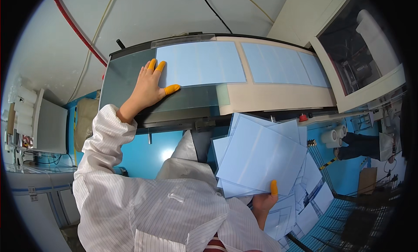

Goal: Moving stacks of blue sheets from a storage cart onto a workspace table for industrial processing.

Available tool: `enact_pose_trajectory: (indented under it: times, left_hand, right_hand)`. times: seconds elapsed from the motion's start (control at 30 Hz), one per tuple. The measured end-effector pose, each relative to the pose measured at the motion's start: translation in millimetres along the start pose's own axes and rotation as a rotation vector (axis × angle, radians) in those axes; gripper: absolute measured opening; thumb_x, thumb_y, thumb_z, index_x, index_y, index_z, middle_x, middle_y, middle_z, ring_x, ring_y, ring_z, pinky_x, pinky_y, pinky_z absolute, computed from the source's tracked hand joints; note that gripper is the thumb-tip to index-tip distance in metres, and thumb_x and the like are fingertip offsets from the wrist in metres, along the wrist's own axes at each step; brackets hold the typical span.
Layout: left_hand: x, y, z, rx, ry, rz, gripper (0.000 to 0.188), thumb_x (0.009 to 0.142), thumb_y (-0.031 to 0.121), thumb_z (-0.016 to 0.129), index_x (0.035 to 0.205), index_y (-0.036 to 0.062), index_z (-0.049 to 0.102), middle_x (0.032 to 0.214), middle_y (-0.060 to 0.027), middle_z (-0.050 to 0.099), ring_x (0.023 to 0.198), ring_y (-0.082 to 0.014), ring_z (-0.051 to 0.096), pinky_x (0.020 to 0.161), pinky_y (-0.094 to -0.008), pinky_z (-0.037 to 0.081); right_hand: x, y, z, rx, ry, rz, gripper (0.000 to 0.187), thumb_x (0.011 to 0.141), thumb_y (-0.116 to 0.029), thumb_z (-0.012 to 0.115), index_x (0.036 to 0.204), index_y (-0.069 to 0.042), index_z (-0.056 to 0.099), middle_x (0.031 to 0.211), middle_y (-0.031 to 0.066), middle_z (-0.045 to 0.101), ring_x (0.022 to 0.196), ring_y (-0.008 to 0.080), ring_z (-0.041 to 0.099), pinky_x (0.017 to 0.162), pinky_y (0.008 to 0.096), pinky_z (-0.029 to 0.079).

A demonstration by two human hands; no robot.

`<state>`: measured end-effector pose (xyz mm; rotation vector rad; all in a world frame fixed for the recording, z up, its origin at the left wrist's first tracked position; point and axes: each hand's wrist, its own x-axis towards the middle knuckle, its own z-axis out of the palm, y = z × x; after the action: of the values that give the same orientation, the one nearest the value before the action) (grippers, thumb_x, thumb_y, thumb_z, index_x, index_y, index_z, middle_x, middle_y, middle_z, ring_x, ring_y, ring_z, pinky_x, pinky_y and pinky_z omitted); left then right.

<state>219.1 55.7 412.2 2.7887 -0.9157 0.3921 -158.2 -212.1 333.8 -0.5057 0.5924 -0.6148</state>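
Orange finger cots cover several fingertips of my left hand (151, 84), which rests with fingers apart on the left end of a pale blue rectangular sheet (202, 62). That sheet lies partly on a dark glass plate (126, 77) and partly on a beige conveyor belt (278, 95). Farther right on the belt lie a second blue sheet (272, 62) and a third (314, 69). My right hand (263, 202), one orange cot showing on its thumb, grips the lower edge of a fanned stack of similar blue sheets (261, 158). The fingers beneath the stack are hidden.
A white-framed machine housing with a dark window (361, 47) stands at the belt's right end. Below it is a red knob (303, 117). More sheets (307, 219) lie by a black wire rack (344, 208) at lower right. Another person's dark-trousered legs (361, 146) show at far right.
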Motion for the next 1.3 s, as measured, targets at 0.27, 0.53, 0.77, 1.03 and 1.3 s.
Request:
enact_pose_trajectory:
  times: [0.27,0.53,0.77,1.03,1.3]
  left_hand:
    - [8.4,10.3,2.3,-0.019,0.048,0.028,0.078,0.071,0.05,0.064,0.118,-0.0095,0.045,0.12,-0.0344,0.04,0.117,-0.0452,0.036,0.1,-0.0469,0.027]
    - [10.0,15.8,-0.2,-0.081,0.12,0.075,0.076,0.069,0.049,0.067,0.118,-0.0059,0.047,0.119,-0.0333,0.041,0.113,-0.0445,0.038,0.098,-0.0466,0.029]
    - [9.2,2.9,13.8,-0.35,0.224,0.103,0.053,0.076,0.026,0.068,0.118,0.0009,0.049,0.121,-0.0212,0.046,0.112,-0.031,0.045,0.093,-0.0354,0.035]
    - [11.6,25.8,-2.4,-0.524,0.39,0.146,0.022,0.084,0.009,0.056,0.105,0.0019,0.058,0.097,-0.01,0.057,0.088,-0.0194,0.054,0.08,-0.0275,0.041]
    - [13.2,-1.3,12.0,-0.542,0.433,0.116,0.017,0.087,0.01,0.054,0.1,-0.0006,0.059,0.095,-0.0118,0.057,0.085,-0.022,0.054,0.077,-0.0293,0.042]
  right_hand:
    - [-4.2,2.4,8.5,-0.004,0.034,0.004,0.043,0.088,-0.02,0.047,0.125,0.0,0.039,0.12,0.0111,0.05,0.111,0.0255,0.048,0.097,0.0398,0.035]
    - [-5.1,5.7,16.5,0.021,0.033,-0.019,0.041,0.088,-0.016,0.047,0.125,0.0,0.04,0.121,0.0114,0.049,0.111,0.0252,0.047,0.097,0.0398,0.035]
    - [-4.1,14.9,0.2,0.212,-0.104,0.016,0.041,0.087,-0.014,0.047,0.126,-0.003,0.039,0.126,0.0094,0.046,0.116,0.025,0.043,0.1,0.0406,0.03]
    - [4.4,25.8,15.8,0.218,-0.156,0.177,0.035,0.089,-0.02,0.047,0.12,-0.003,0.044,0.118,0.0092,0.05,0.112,0.0225,0.046,0.097,0.0375,0.035]
    - [4.6,28.2,53.4,0.098,-0.034,0.304,0.037,0.093,-0.016,0.042,0.125,0.002,0.034,0.127,0.0129,0.04,0.12,0.0242,0.039,0.102,0.0356,0.031]
